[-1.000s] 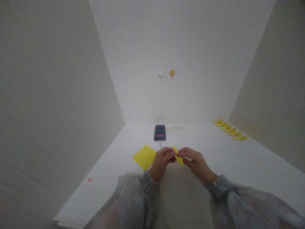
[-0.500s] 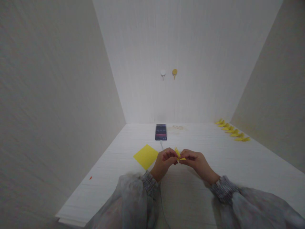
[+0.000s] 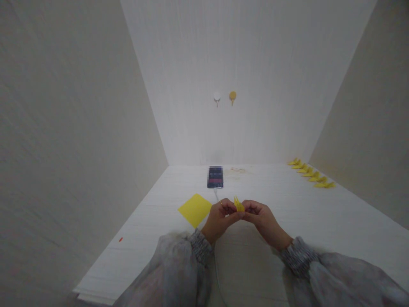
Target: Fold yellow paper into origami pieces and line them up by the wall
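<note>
Both my hands meet above the white table [image 3: 319,221], pinching one small folded piece of yellow paper [image 3: 238,205]. My left hand [image 3: 220,218] grips its left side with closed fingers; a ring shows on one finger. My right hand [image 3: 260,219] grips its right side, fingers closed too. Most of the folded piece is hidden between the fingertips. A flat yellow paper square [image 3: 195,209] lies on the table just left of my left hand.
A phone [image 3: 215,177] with a cable lies beyond my hands near the back wall. Several folded yellow pieces [image 3: 311,174] sit in a row along the right wall. Two round hooks [image 3: 224,97] are on the back wall. A tiny red speck [image 3: 120,239] lies at the left.
The yellow piece has been folded smaller: a second ago it stuck out as a long strip, now only a small tip shows between my fingertips. My hands have drawn closer together.
</note>
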Available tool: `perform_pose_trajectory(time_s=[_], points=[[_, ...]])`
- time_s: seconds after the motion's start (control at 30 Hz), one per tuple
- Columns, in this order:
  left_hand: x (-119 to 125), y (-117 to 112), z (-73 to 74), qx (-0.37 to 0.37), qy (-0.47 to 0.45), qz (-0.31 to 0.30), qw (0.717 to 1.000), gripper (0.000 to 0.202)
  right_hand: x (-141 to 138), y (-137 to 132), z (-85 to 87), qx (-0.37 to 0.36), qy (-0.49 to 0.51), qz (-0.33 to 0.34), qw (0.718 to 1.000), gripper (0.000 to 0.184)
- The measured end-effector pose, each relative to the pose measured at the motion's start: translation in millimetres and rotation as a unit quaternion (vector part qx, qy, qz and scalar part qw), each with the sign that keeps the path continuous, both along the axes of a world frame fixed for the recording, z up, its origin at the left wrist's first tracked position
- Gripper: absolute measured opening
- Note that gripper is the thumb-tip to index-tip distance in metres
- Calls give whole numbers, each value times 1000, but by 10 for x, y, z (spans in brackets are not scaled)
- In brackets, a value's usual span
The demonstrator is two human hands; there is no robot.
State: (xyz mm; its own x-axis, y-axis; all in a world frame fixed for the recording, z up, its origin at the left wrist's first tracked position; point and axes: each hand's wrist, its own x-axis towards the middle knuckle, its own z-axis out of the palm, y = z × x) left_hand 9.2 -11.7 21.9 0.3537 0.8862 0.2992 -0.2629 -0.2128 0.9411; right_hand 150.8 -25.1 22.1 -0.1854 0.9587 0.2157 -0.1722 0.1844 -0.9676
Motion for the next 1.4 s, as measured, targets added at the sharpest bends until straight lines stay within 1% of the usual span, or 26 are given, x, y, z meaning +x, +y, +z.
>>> perform_pose_trajectory(time_s=[0.17, 0.3, 0.4, 0.63, 0.87, 1.03, 1.13, 1.23, 1.27, 1.33, 1.4], points=[[28, 4, 15, -8, 2, 27, 1000, 21, -46, -32, 53, 6, 14, 8, 1000, 16], [21, 2, 40, -13, 18, 54, 998, 21, -10, -16, 30, 17, -13, 3, 1000, 12], [23, 6, 42, -11, 24, 66, 997, 21, 17, -1, 14, 25, -24, -14, 999, 11], [78, 27, 10, -1, -23, 54, 998, 25, -6, 8, 17, 26, -44, -62, 997, 12], [66, 50, -7, -23, -32, 43, 998, 38, -57, -13, -22, 94, -47, -89, 990, 13], [53, 62, 7, -41, -16, 40, 998, 39, -69, -47, -24, 71, -75, -131, 986, 17], [59, 60, 6, -58, -20, 49, 997, 44, -74, -56, -21, 59, -71, -133, 987, 18], [66, 63, -18, -79, -34, 46, 995, 50, -83, -55, -20, 59, -37, -128, 989, 21], [67, 66, -29, -84, -34, 38, 995, 46, -86, -54, -19, 58, -25, -124, 990, 23], [64, 71, -48, -87, -25, 17, 996, 33, -90, -51, -15, 53, -7, -115, 992, 27], [57, 74, -57, -84, -12, 11, 996, 25, -91, -50, -10, 50, -1, -103, 993, 30]])
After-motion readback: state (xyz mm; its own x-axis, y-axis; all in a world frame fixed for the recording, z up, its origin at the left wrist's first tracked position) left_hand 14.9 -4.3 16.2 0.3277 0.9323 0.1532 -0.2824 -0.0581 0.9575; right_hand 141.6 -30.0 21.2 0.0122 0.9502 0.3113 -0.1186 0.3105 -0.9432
